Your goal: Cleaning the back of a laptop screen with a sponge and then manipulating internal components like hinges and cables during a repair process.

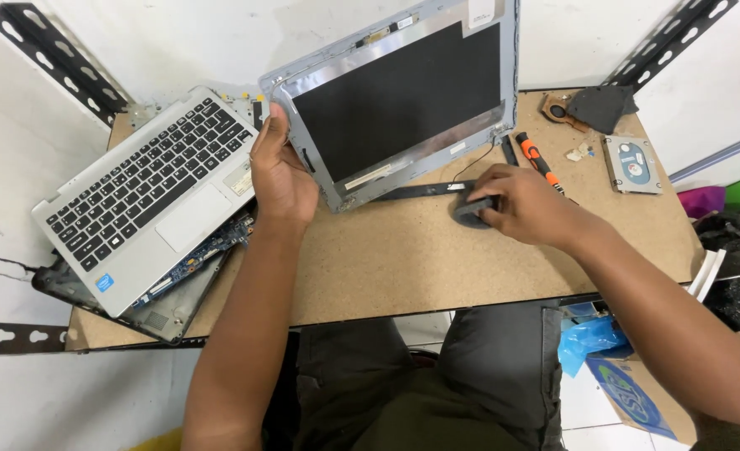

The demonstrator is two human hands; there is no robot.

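At the workbench (370,267), my left hand (279,171) grips the left edge of the detached laptop screen panel (399,96), propped near the back edge. My right hand (516,205) closes over a small dark round part (468,213) mid-bench. The keyboard deck (148,192) already lies separated at the left corner; the panel's bezel looks stripped.

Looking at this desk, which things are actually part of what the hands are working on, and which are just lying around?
In hand:
- laptop screen lid, held by left hand
- round dark piece, under right hand
- black bezel strip

Lying about:
- keyboard deck
- orange-handled screwdriver
- hard drive
- cooling fan
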